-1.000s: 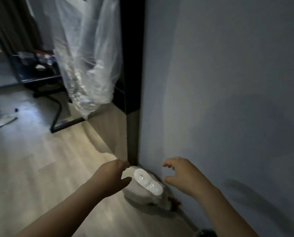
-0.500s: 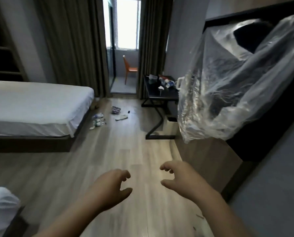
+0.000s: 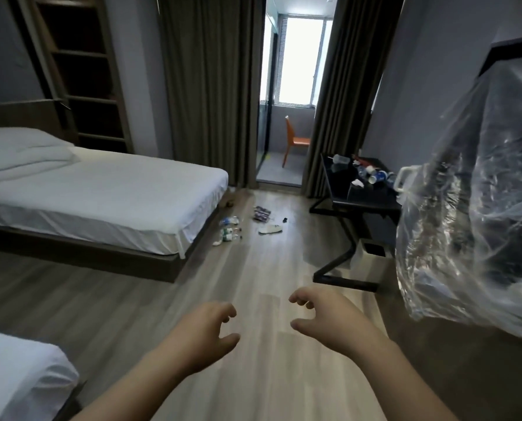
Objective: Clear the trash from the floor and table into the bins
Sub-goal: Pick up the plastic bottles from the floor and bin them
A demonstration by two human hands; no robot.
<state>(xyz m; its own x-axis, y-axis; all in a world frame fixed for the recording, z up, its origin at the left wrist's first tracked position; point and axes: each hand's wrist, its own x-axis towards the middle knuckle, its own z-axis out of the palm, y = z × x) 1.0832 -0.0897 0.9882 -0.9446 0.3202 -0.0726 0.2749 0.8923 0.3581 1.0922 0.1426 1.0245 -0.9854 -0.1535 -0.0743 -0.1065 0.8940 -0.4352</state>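
Nearest to the camera, the left hand (image 3: pixel 205 335) and the right hand (image 3: pixel 326 322) are held out side by side over the wooden floor (image 3: pixel 253 375). The fingers (image 3: pixel 299 299) of both are loosely curled and released, grasping nothing. Close to the right of the fingers, a large clear plastic sheet (image 3: pixel 472 232) hangs over some dark furniture. Further ahead and a little to the right of the fingers, a white bin (image 3: pixel 366 264) stands under the black counter (image 3: pixel 375 197); its opening is dark, and I cannot tell what is inside. On the counter, well beyond the fingers, lie cups and bottles (image 3: pixel 375 176) and a crumpled tissue (image 3: pixel 357 184). Straight ahead, far from the fingers and just beside the foot of the bed (image 3: pixel 116 189), the floor trash lies together: plastic bottles (image 3: pixel 229 229), a dark wrapper (image 3: pixel 262 213) and a white flat object (image 3: pixel 270 229), maybe a slipper. In my judgement most of the task is left: neither group is collected yet, and the hands are well apart from both.
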